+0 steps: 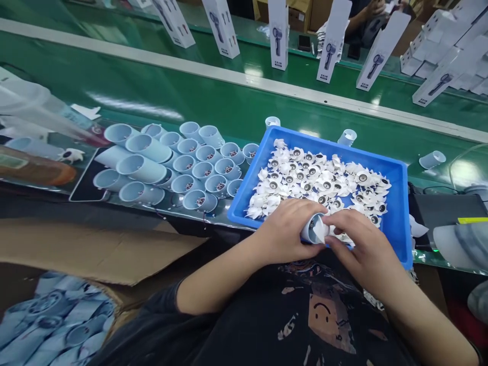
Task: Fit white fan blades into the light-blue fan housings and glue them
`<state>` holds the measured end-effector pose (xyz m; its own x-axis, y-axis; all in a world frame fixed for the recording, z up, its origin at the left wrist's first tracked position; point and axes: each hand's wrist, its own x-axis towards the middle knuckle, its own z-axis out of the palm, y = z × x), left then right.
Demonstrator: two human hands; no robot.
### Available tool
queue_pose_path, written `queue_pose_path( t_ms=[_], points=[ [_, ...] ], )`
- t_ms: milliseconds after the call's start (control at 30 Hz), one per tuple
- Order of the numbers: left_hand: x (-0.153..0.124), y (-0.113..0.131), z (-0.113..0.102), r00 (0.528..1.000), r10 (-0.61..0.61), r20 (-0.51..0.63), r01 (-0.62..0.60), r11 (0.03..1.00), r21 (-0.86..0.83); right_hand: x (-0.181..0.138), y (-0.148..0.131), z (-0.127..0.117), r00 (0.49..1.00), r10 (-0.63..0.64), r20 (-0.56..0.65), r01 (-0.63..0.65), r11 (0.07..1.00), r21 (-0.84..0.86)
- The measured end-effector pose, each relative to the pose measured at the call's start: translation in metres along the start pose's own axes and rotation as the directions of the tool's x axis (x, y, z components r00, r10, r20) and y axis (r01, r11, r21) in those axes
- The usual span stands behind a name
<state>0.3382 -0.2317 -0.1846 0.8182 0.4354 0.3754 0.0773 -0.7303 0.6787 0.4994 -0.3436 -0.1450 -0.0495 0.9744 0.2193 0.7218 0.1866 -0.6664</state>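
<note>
My left hand (286, 230) is wrapped round a light blue cylindrical housing (307, 233), its mouth tilted toward my right. At that mouth my right hand (356, 238) pinches a white fan blade (319, 230), which covers part of the opening. Both hands are over the near edge of a blue tray (398, 203). Many white fan blades (305, 173) with dark round hubs lie heaped inside it. To the left of the tray, several light blue housings (148, 147) stand or lie in a group, some showing small parts and wires inside.
A cardboard box (102, 249) at lower left holds more blue housings (53, 320). Across the green conveyor belt (152, 76) stand printed white boxes (278, 40). Single housings (432, 159) sit beyond the tray. A bottle (38, 165) lies at far left. Another person's hand (375, 7) shows at the top.
</note>
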Motion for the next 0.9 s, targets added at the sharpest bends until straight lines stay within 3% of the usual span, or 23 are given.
queue_pose_path(
  t_ms=[167,333,433,533,633,733,800,833,900],
  points=[
    [-0.002,0.004,0.012,0.993,0.061,-0.096,-0.053,0.995,0.083,0.009,-0.006,0.008,0.998,-0.063,-0.004,0.057,0.934,-0.354],
    [-0.005,0.007,0.017,0.989,0.001,-0.145,0.017,0.993,0.120,0.014,-0.001,0.015,0.998,-0.058,-0.038,0.040,0.930,-0.365],
    [-0.007,0.008,0.012,0.992,0.012,-0.127,0.004,0.992,0.125,0.007,-0.002,0.002,0.999,-0.033,0.004,0.033,0.953,-0.300],
    [-0.003,0.002,-0.007,0.993,0.033,-0.112,-0.016,0.988,0.157,-0.012,0.000,-0.021,0.994,-0.067,0.088,0.074,0.994,-0.083],
    [0.016,-0.023,-0.044,0.972,-0.011,-0.235,0.079,0.957,0.280,-0.039,0.015,-0.035,0.999,-0.030,-0.046,0.027,0.998,-0.065],
    [0.044,-0.061,-0.089,0.884,-0.119,-0.451,0.292,0.895,0.337,-0.066,0.036,-0.030,0.983,0.064,-0.172,-0.076,0.995,-0.062],
    [0.062,-0.080,-0.110,0.832,-0.169,-0.528,0.378,0.870,0.317,-0.080,0.046,-0.022,0.973,0.104,-0.205,-0.115,0.992,-0.043],
    [0.069,-0.085,-0.115,0.831,-0.175,-0.528,0.382,0.869,0.314,-0.084,0.049,-0.018,0.969,0.110,-0.221,-0.124,0.991,-0.050],
    [0.077,-0.085,-0.112,0.878,-0.136,-0.459,0.314,0.887,0.338,-0.087,0.049,-0.012,0.962,0.094,-0.257,-0.121,0.988,-0.093]
  ],
)
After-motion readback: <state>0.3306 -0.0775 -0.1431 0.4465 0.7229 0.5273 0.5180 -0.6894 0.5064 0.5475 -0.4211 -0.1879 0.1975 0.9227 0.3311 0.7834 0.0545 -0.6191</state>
